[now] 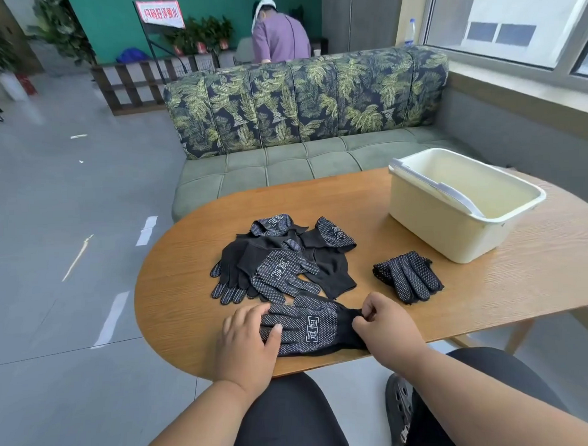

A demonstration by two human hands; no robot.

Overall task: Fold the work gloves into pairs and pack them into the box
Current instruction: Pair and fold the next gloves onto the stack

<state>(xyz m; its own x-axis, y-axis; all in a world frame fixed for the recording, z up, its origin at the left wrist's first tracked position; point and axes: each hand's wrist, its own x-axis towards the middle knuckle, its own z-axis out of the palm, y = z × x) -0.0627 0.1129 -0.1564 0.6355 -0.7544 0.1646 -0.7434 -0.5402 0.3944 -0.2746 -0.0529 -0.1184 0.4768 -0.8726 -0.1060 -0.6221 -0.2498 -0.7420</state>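
Black work gloves with white grip dots lie on the oval wooden table point(537, 274). One flat glove point(309, 329) sits at the near edge. My left hand point(246, 341) rests on its finger end, thumb on the dotted palm. My right hand point(386, 326) pinches its black cuff. A loose pile of several gloves point(280, 260) lies just beyond it. A folded pair point(407, 275) sits to the right of the pile. The cream plastic box point(462, 203) stands at the back right, nothing visible inside it.
A green sofa point(300, 166) with a leaf-print back runs behind the table. A window sill is at the far right. A person stands beyond the sofa. My knees and a shoe are under the table's near edge. Grey floor lies to the left.
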